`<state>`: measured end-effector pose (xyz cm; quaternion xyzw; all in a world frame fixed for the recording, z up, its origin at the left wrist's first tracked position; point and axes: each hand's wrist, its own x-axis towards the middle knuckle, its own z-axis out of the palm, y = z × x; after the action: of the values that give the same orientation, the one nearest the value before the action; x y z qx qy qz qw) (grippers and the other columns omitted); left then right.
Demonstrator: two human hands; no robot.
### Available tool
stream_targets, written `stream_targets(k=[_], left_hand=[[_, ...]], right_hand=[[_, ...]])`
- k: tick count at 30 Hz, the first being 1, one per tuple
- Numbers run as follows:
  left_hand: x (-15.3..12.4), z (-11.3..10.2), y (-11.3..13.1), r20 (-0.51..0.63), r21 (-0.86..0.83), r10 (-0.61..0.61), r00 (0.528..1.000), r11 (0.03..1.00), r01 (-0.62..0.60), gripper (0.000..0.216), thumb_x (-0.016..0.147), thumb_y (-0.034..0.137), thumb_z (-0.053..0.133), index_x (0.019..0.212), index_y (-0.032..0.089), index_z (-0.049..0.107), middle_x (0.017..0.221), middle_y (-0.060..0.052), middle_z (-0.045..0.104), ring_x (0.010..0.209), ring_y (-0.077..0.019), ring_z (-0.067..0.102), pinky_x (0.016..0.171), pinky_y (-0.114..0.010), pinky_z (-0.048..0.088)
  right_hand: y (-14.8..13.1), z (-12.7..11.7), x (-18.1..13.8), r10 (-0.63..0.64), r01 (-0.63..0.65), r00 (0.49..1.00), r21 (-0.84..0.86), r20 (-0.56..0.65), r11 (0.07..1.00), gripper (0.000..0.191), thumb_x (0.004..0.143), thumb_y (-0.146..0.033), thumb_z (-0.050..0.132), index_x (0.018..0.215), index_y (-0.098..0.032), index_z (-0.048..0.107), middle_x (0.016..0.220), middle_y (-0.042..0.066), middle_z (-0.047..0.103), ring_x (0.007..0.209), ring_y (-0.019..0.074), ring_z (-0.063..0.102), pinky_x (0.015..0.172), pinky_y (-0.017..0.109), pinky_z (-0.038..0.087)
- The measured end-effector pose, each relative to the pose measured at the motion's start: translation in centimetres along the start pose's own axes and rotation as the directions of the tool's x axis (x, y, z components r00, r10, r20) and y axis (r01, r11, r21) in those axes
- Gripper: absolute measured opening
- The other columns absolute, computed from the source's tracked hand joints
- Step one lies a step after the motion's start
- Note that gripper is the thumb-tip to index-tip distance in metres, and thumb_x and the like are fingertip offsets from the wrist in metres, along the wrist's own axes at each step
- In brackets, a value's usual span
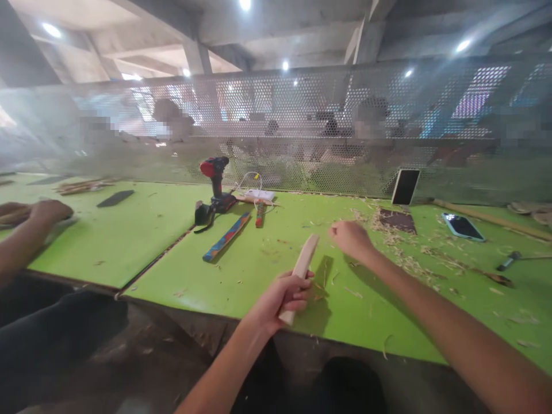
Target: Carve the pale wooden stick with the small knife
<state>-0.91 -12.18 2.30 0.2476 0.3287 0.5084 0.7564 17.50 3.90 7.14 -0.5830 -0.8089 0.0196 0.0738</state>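
Observation:
My left hand (288, 293) is wrapped round the lower end of a pale wooden stick (304, 261), which points up and away over the green table (241, 270). My right hand (350, 237) hovers just right of the stick's upper tip, fingers curled into a closed grip. What it holds, if anything, is hidden. Wood shavings (409, 261) lie scattered on the table to the right of both hands.
A red cordless drill (215, 181), a blue patterned strip (227, 236) and a white power strip (259, 195) lie ahead. A phone (463, 226), a leaning phone (406, 186) and a hammer (509, 261) sit at the right. Another person's hand (49, 211) rests at the left. A perforated screen (302, 115) backs the table.

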Motion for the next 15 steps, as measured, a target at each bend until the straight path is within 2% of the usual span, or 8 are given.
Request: stream_targets(k=[4, 7, 10, 15], left_hand=[[0.7, -0.3, 0.3, 0.011, -0.053, 0.046, 0.999, 0.998, -0.045, 0.04, 0.068, 0.011, 0.081, 0.105, 0.012, 0.065, 0.083, 0.0, 0.059, 0.057, -0.0024, 0.042, 0.046, -0.012, 0.022], [1.0, -0.6, 0.8, 0.086, 0.027, -0.017, 0.996, 1.0, 0.015, 0.034, 0.082, 0.022, 0.082, 0.108, 0.019, 0.06, 0.086, 0.001, 0.062, 0.051, -0.0023, 0.041, 0.043, -0.014, 0.015], [1.9, -0.8, 1.5, 0.132, 0.113, -0.086, 0.987, 0.991, 0.072, 0.033, 0.087, 0.03, 0.083, 0.101, 0.021, 0.055, 0.076, 0.006, 0.056, 0.045, -0.0001, 0.03, 0.044, -0.016, 0.008], [3.9, -0.1, 2.3, 0.098, 0.161, -0.032, 0.995, 0.987, 0.016, 0.049, 0.071, 0.029, 0.094, 0.09, 0.021, 0.049, 0.063, 0.014, 0.038, 0.046, 0.0004, 0.022, 0.044, -0.017, 0.005]], right_hand=[[-2.5, 1.3, -1.9, -0.064, 0.058, 0.997, 0.106, 0.053, 0.993, 0.043, 0.105, -0.015, 0.045, 0.072, -0.017, 0.072, 0.062, 0.004, 0.064, 0.052, 0.0153, 0.056, 0.056, 0.027, 0.044], [-2.9, 1.9, -1.9, -0.09, 0.088, 0.995, 0.055, 0.041, 0.995, 0.037, 0.103, -0.013, 0.052, 0.076, -0.016, 0.077, 0.069, 0.008, 0.072, 0.057, 0.017, 0.065, 0.057, 0.026, 0.045], [-3.3, 2.4, -2.0, -0.114, 0.115, 0.993, -0.033, 0.015, 0.993, 0.028, 0.102, -0.014, 0.061, 0.086, -0.015, 0.084, 0.081, 0.014, 0.08, 0.069, 0.0216, 0.075, 0.06, 0.027, 0.05], [-4.5, 3.3, -3.0, -0.092, 0.102, 0.991, -0.108, 0.098, 0.989, 0.028, 0.104, -0.014, 0.062, 0.09, -0.016, 0.086, 0.09, 0.018, 0.084, 0.081, 0.0265, 0.081, 0.067, 0.028, 0.056]])
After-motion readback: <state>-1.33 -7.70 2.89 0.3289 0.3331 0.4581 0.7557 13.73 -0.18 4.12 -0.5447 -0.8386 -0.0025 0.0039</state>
